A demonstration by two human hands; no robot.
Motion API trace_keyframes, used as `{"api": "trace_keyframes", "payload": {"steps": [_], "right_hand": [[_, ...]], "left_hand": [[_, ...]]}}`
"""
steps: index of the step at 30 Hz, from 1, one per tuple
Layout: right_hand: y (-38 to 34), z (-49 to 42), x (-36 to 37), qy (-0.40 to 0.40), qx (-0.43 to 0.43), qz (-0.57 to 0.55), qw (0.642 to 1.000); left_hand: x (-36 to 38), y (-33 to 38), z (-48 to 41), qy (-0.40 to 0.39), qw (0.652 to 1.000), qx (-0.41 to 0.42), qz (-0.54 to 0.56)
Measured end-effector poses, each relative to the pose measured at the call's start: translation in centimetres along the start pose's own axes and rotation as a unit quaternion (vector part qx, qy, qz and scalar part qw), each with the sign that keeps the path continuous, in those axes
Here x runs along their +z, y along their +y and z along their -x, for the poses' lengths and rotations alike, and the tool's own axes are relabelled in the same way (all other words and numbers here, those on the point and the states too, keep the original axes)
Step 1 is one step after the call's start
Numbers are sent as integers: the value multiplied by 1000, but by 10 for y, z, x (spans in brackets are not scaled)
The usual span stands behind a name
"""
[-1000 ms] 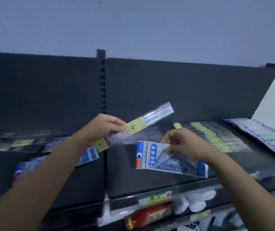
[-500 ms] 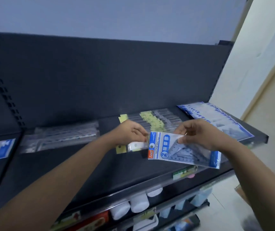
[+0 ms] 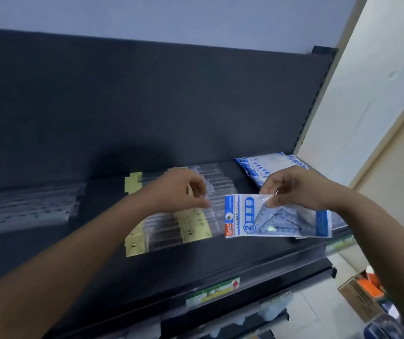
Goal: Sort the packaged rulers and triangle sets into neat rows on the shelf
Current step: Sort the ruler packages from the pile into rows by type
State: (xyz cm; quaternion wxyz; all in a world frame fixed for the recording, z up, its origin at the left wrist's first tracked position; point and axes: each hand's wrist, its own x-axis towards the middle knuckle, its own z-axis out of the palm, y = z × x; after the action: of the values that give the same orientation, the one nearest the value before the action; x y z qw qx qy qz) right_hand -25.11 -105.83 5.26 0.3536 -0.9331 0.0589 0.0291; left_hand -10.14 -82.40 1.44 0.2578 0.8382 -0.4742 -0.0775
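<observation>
My right hand (image 3: 298,187) pinches the top edge of a blue-and-white geometric triangle set pack (image 3: 276,217) and holds it just above the front of the dark shelf (image 3: 196,260). To its left lies a row of clear packaged rulers with yellow labels (image 3: 186,223). My left hand (image 3: 179,189) is low over that row, fingers curled, thumb and fingertips pinching a clear ruler pack that lies on the row. A pile of blue-and-white triangle sets (image 3: 257,167) lies at the shelf's far right, partly hidden behind my right hand.
Another row of clear rulers (image 3: 25,209) lies at the left of the shelf. A green price label (image 3: 213,289) sits on the shelf's front rail. A cardboard box (image 3: 362,294) stands on the floor at lower right. A pale wall closes the right side.
The view swung right and closer to the shelf. My left hand carried the yellow-labelled ruler down onto the ruler row. My right hand kept the triangle set, now nearer the right-hand pile.
</observation>
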Motion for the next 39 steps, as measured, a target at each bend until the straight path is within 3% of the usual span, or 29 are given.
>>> {"api": "trace_keyframes", "payload": {"steps": [2, 5, 10, 14, 21, 29, 33, 39], "right_hand": [[12, 0, -12, -7, -8, -18, 1000], [31, 2, -31, -20, -27, -52, 998], [77, 2, -67, -9, -50, -41, 998], [124, 9, -100, -45, -73, 22, 996], [181, 3, -100, -161, -99, 136, 973], [213, -8, -83, -95, -134, 122, 979], [216, -22, -82, -48, -138, 135, 980], [211, -33, -84, -67, -132, 186, 971]], "left_hand": [[6, 25, -20, 30, 998, 15, 46], [25, 65, -47, 12, 994, 31, 108], [73, 113, -95, -37, 996, 34, 68], [103, 140, -119, -5, 996, -30, 82], [139, 168, -123, -90, 985, -147, -26], [157, 174, -98, 5, 981, -187, -44], [159, 169, -109, 7, 974, -203, -104], [165, 161, -121, 7, 965, -232, -121]]}}
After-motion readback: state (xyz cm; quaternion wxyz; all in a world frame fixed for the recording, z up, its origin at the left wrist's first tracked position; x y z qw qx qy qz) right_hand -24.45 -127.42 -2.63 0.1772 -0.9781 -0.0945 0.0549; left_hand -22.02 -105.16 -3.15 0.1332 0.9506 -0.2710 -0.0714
